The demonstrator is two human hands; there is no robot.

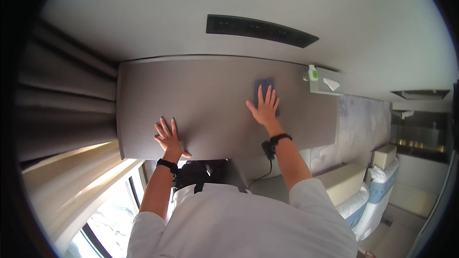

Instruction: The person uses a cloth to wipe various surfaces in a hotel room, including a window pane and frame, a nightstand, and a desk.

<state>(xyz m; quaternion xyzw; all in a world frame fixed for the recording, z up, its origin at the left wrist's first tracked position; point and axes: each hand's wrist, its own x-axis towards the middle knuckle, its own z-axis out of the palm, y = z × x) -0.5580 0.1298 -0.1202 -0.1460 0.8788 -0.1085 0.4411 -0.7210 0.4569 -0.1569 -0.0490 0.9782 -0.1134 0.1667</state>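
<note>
A blue-purple cloth lies flat on the grey-brown desk top, right of its middle. My right hand rests on the cloth with palm down and fingers stretched out, covering part of it. Near the desk's front edge at the left, my left hand is spread flat on the bare surface, holding nothing. Both wrists wear black bands, and a small black box with a cable hangs at the right one.
At the desk's back right stand a grey tissue box and a small green-and-white bottle. A black socket strip runs along the wall. Dark curtains border the left side; beds stand at lower right.
</note>
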